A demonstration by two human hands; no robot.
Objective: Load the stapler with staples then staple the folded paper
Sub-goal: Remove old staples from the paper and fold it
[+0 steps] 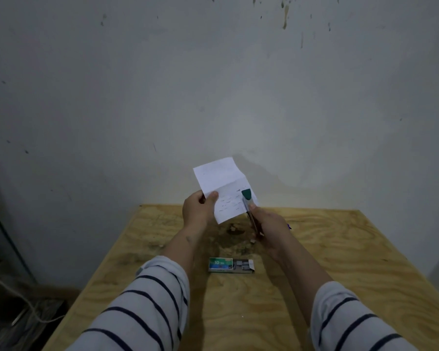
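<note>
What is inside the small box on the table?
The box lies with its right end open; something grey shows inside, probably staples, too small to be sure. Its closed left part hides the rest.

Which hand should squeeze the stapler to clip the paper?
The right hand. It already grips the green stapler, whose nose sits over the right edge of the folded paper. The left hand pinches the paper's left edge, holding it up above the table.

paper point(219, 182) white | stapler point(246, 194) green | staple box point(230, 265) green-grey | sleeves point(147, 300) white, navy-striped | table point(340, 249) tan woodgrain
</note>
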